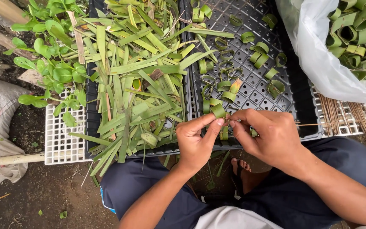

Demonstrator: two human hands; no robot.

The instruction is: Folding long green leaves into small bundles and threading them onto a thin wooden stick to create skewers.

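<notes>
I see both hands meeting over the near edge of the black perforated tray [259, 91]. My left hand [196, 142] has its grip pressed together, thumb and forefinger pinching a folded green leaf strip [218, 111] that stands just above the fingertips. My right hand [267, 135] comes in from the other side, its fingertips closed on the same strip, almost touching the left thumb; something thin may be held there too, but it is too small for me to tell.

Behind the strip, finished leaf loops [225, 85] lie scattered across the tray floor, some touching, some apart. To the left, a second black tray [90, 140] holds a thick pile of long cut leaves [136, 80], lying criss-cross and spilling over its near rim. Leafy green plants [51, 63] stand at the far left above a white grid tray [60, 140]. At upper right, a clear plastic bag [318, 55] bulges with more leaf loops, and a bundle of thin brown sticks [339, 112] lies on another white grid beneath it.
</notes>
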